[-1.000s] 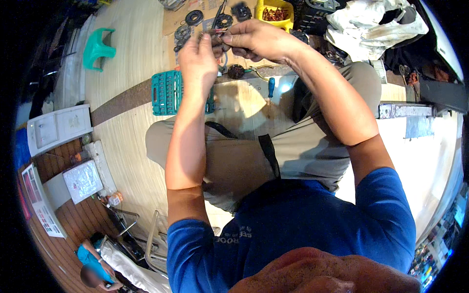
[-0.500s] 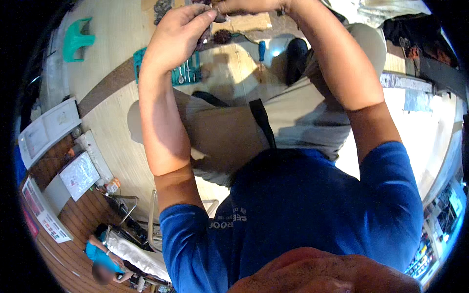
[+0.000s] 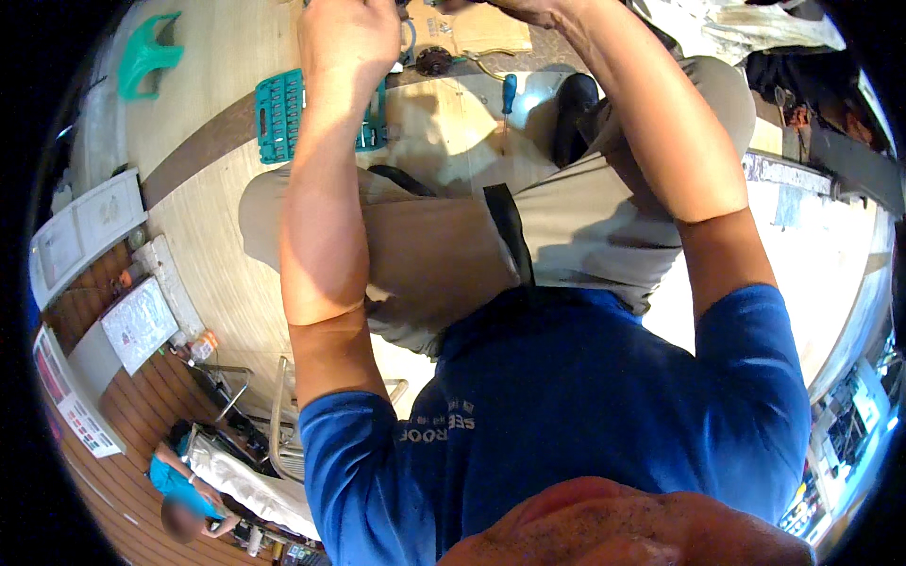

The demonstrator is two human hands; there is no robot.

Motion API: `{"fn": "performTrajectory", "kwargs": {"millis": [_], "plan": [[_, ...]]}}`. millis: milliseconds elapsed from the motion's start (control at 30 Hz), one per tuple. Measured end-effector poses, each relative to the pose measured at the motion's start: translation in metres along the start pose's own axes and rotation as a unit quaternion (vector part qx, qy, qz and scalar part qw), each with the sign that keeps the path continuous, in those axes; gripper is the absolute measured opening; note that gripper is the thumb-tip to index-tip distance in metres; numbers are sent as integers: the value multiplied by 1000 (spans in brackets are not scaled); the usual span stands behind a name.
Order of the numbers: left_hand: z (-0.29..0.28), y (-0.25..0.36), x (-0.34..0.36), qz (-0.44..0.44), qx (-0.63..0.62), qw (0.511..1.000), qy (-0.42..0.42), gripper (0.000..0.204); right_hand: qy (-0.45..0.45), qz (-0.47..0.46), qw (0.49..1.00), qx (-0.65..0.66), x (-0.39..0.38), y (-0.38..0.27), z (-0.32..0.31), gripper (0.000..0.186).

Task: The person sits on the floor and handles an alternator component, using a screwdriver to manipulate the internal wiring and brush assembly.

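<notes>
Showing at the far edge of the scene: left hand (image 3: 349,36), back upward, fingers cut off by the picture's edge — how far open, and whether anything is gripped, cannot be told. Right hand (image 3: 530,8), to its right, mostly out of the picture; opening and contents likewise cannot be told.

Nearest the hands: one dark round part (image 3: 434,61), on the floor between the two arms, at the near left of a brown cardboard sheet (image 3: 502,36). One pair of pliers (image 3: 489,68), yellow-handled, just right of the round part. One blue-handled screwdriver (image 3: 510,92), nearer and to the right, handle far, shaft toward the wearer.

Left of these: one teal socket case (image 3: 279,118), open, tools in its slots, partly hidden behind the left forearm.

Farther out: one green plastic stool (image 3: 149,58), far left — one heap of white cloth (image 3: 750,30), far right. One black shoe (image 3: 574,113), right of the screwdriver. Near left: a metal-framed chair (image 3: 283,424) and a second person (image 3: 175,476) in a teal top.
</notes>
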State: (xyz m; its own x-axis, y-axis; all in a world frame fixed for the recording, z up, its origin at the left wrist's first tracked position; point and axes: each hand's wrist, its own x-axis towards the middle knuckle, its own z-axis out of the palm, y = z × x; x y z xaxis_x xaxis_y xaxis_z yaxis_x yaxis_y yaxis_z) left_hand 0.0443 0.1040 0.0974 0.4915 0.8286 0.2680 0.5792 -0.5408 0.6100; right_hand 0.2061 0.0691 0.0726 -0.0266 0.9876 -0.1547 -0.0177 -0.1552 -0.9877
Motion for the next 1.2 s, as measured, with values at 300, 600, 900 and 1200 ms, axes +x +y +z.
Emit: {"fn": "performTrajectory", "kwargs": {"millis": [300,600,900,1200], "plan": [[-8,-8,7,-43,-668,742,38,31,-93,9,972,216,-10,-2,35,17],[-99,4,-7,2,-828,545,-127,35,-168,-44,971,-163,-32,-30,43,32],[-108,17,-39,-18,-88,975,-205,28,-144,-44,958,-243,-42,-87,26,24],[-45,25,-21,106,-215,960,144,19,-145,-152,953,218,-25,-54,40,25]]}}
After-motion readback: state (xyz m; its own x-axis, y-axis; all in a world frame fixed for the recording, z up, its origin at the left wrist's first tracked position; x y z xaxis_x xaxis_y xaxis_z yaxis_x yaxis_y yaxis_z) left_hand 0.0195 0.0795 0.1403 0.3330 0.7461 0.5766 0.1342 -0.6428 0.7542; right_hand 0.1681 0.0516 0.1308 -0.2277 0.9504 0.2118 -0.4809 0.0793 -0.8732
